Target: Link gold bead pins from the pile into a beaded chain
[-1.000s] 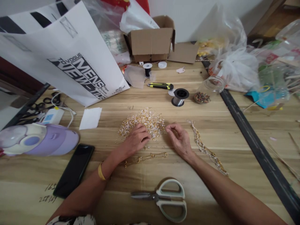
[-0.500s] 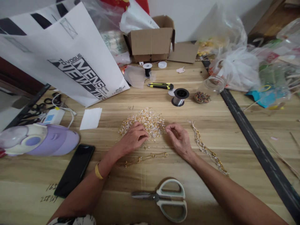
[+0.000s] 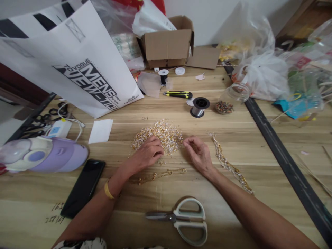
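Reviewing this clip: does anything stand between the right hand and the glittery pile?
Nothing visible does. The right hand is close by the right edge of the pile. The chain and scissors lie nearer the person; the strand lies on the hand's other side.

left hand (image 3: 149, 152) | drawn slightly leftward | yellow wristband (image 3: 108, 190) shifted with it
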